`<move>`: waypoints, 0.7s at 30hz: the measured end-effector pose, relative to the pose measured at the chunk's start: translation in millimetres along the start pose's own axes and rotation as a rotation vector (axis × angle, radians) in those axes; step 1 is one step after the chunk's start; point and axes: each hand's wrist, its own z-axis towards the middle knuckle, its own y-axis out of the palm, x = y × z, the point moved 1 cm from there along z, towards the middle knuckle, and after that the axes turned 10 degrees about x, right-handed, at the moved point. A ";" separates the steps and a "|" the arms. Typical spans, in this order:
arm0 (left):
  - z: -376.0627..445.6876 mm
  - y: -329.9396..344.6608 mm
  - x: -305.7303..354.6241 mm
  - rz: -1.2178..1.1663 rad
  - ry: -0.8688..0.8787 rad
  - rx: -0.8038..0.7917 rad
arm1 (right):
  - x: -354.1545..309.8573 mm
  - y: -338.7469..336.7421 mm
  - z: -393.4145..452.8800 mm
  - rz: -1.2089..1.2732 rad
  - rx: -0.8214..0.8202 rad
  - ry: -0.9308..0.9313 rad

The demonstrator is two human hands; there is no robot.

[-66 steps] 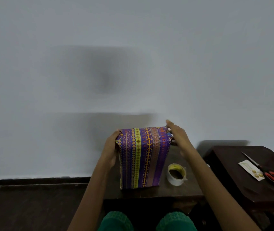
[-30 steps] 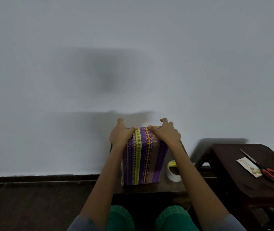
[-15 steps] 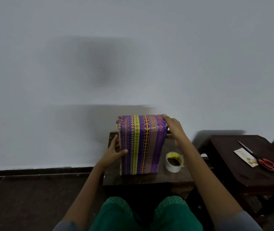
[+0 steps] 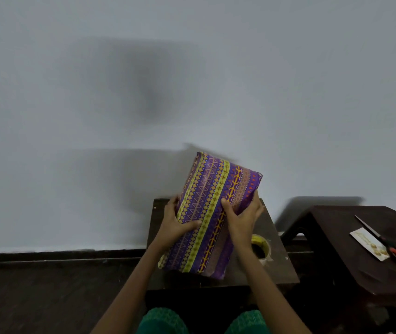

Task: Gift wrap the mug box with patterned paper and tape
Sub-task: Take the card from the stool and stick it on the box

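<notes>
Both hands grasp the box [image 4: 212, 213]: left hand [image 4: 175, 222] curled round its left side, right hand [image 4: 245, 216] gripping its right side. Box is tilted rightward over the small surface [image 4: 278, 263], fully covered in striped purple-and-yellow paper. Risk: tipping further could loosen untaped end folds or knock the tape roll [image 4: 262, 248] just right of it.

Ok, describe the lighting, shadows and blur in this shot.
Head view: dim, uneven light; soft, broad shadows on the wall; the dark stool loses detail; the wrapped box is slightly motion-blurred at its top edge; wide-angle bending shows along the floor line.
</notes>
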 end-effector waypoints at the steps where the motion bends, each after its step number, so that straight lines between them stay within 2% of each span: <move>1: 3.1 -0.9 -3.5 -0.015 -0.032 0.005 | 6.4 3.1 -0.4 -0.002 -0.009 0.010; 8: 7.3 -10.7 -34.7 -0.162 -0.353 -0.021 | 36.7 13.3 -0.7 -0.081 -0.204 0.064; 12: 14.0 -15.5 -37.5 -0.282 -0.433 -0.055 | 46.1 16.9 1.9 -0.074 -0.252 0.125; 14: 18.9 -19.9 -31.2 -0.334 -0.464 -0.102 | 49.6 17.1 4.5 -0.008 -0.275 0.222; 18: 28.1 -26.5 -23.3 -0.316 -0.513 -0.186 | 57.5 14.3 4.0 0.188 -0.392 0.537; 21: 27.8 -26.9 -25.5 -0.256 -0.563 -0.248 | 63.3 11.8 3.1 0.187 -0.421 0.613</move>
